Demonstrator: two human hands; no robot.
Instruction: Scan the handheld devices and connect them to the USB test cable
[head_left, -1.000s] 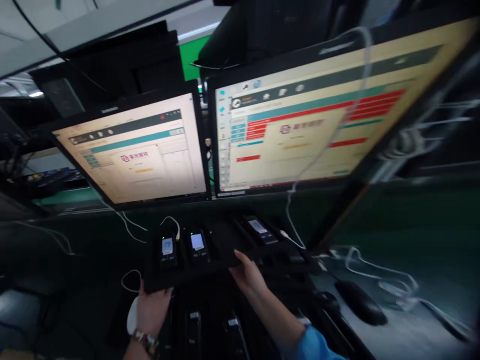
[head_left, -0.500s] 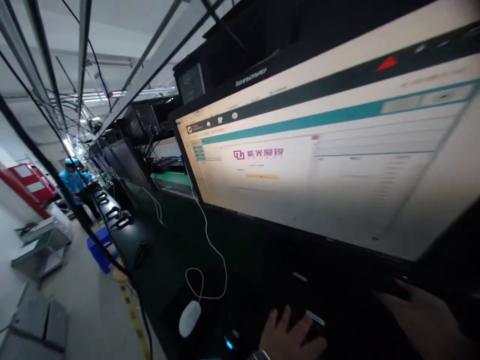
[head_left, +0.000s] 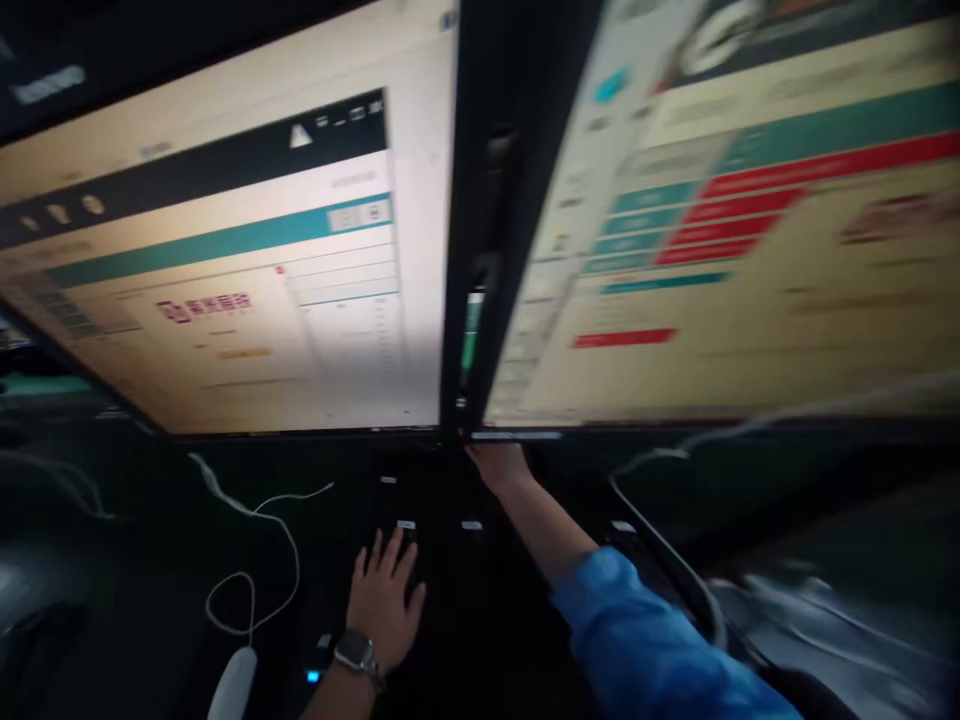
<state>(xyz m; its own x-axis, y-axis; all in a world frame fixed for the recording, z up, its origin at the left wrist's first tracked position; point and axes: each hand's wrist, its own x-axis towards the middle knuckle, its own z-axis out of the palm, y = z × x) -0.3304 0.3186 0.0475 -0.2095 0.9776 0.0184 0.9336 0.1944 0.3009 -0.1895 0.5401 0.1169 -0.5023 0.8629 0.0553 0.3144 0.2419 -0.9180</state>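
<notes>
My left hand [head_left: 384, 600], with a watch [head_left: 354, 650] on its wrist, is spread palm down over the dark desk surface. Its fingertips come close to a small pale strip [head_left: 406, 525]. My right arm, in a blue sleeve [head_left: 637, 620], stretches forward, and my right hand [head_left: 499, 465] is at the lower edge where the left monitor [head_left: 300, 370] and the right monitor [head_left: 750, 380] meet. The fingers of that hand are hidden in shadow, so what they touch does not show.
A white mouse [head_left: 234, 685] with a looped white cable [head_left: 296, 560] lies left of my left hand. On the right, a white cable [head_left: 667, 540] runs over the desk towards blurred clear plastic [head_left: 810, 620]. Further small pale strips [head_left: 472, 526] dot the dark surface.
My view has swung to the right, bringing the second monitor into sight. My right hand has reached forward to the gap between the monitors. My left hand stays spread over the desk.
</notes>
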